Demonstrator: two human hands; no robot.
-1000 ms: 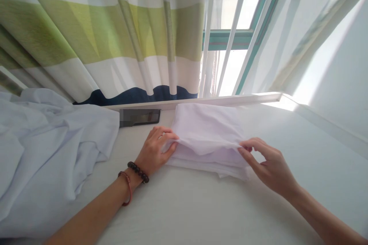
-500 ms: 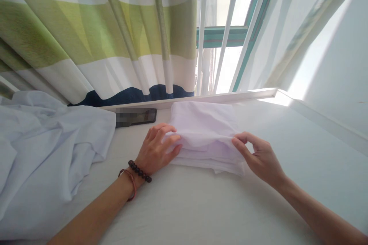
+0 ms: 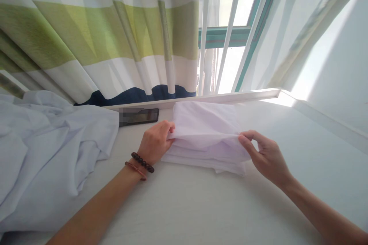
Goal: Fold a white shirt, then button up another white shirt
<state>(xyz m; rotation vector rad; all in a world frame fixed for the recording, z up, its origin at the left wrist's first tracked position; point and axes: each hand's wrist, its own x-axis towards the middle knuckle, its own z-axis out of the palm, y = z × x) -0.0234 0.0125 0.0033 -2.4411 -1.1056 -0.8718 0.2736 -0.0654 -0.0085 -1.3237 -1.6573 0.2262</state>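
Left hand and right hand are each pinching, grip closed, opposite near corners of the folded white cloth lying on the bed by the window, apparently tensioning its top layer evenly.

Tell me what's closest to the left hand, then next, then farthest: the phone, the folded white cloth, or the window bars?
1. Folded white cloth: the left hand pinches its left edge.
2. Phone: just behind the hand, slightly left.
3. Window bars: far back, upper right.
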